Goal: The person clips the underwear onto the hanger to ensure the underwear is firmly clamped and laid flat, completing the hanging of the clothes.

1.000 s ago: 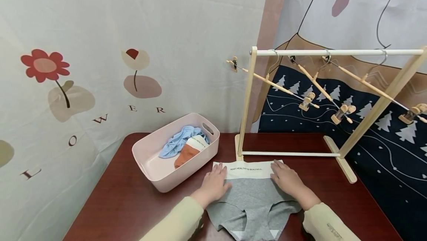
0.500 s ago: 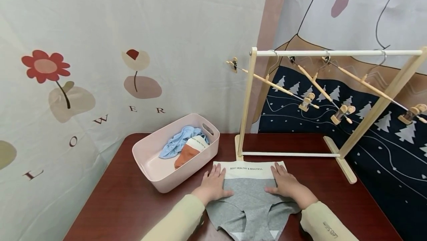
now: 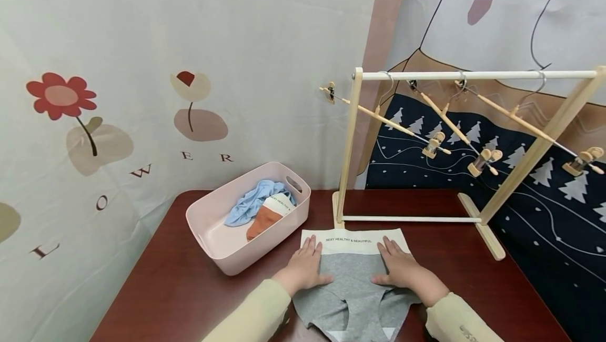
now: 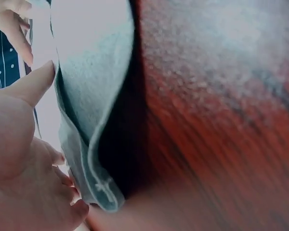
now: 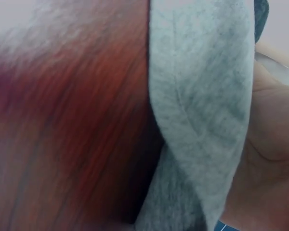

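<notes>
our left hand [image 3: 305,267] and right hand [image 3: 401,266] rest, fingers spread, on the underwear [image 3: 352,273]. it looks light, floppy; we'd pinch its waistband [image 3: 351,246]

The briefs [image 3: 352,276] are grey with a white, dark-lettered waistband [image 3: 347,248], the basket [image 3: 270,249] pale pink, the table [image 3: 189,294] reddish-brown.

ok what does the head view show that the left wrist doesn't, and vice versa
Only the head view: the pink basket with blue cloth and orange cloth inside, the rack, three clip hangers, printed flowers and the waistband lettering.

Only the left wrist view: the palm side of the left hand, and a folded edge of the grey briefs close up.

Both: the briefs, left hand, right hand, reddish tabletop and dotted navy backdrop.
</notes>
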The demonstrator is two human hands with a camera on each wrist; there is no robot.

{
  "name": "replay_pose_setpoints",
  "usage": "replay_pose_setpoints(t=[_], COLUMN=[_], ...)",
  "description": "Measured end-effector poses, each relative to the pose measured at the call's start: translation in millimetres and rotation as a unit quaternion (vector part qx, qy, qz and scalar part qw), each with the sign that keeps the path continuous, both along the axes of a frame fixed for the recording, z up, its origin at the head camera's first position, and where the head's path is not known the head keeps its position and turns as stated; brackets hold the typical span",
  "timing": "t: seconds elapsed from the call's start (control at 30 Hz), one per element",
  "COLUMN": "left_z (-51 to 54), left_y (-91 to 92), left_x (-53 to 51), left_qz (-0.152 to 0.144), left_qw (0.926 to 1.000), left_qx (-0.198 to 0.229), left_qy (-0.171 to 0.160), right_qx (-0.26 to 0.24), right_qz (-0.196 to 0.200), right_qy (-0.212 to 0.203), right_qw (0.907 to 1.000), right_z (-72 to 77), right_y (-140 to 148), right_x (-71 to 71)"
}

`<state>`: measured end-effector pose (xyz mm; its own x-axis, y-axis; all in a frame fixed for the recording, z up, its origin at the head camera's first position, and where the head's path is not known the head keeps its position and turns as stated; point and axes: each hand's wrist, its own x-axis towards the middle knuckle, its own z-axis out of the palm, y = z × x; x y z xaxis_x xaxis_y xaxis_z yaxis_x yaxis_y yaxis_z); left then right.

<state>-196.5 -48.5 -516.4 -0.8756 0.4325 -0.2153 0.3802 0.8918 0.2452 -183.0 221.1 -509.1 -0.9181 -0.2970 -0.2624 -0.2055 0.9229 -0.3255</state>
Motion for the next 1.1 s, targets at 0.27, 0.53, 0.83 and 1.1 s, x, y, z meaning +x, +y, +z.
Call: replay_pose_setpoints(t=[0.27, 0.53, 0.83, 1.1], left_z=[3.2, 32.6, 78.9, 115.7], left_y=[-3.2, 7.2, 34.1, 48.2], left_x=[-4.8, -26.1, -54.6, -81.7], left_qz=[-0.002, 0.018, 0.071, 0.070], left_qw=[0.9982, 0.9663, 0.9096, 0.9048], left_qx=[0.059, 0.246, 0.399, 0.399], left_qy=[-0.005, 0.072, 0.093, 0.130], right_qx=[-0.008, -0.037, -0.017, 0.027], right_qz=[0.025, 0.036, 0.048, 0.017], right_qy=[0.123, 0.402, 0.610, 0.619], right_qw=[0.9921, 0.9140, 0.7905, 0.7844], right_z=[16.8, 99.9, 197.6, 241.1], right_y=[3, -10, -21, -26], right_x=[-0.7, -9.5, -17.8, -42.0])
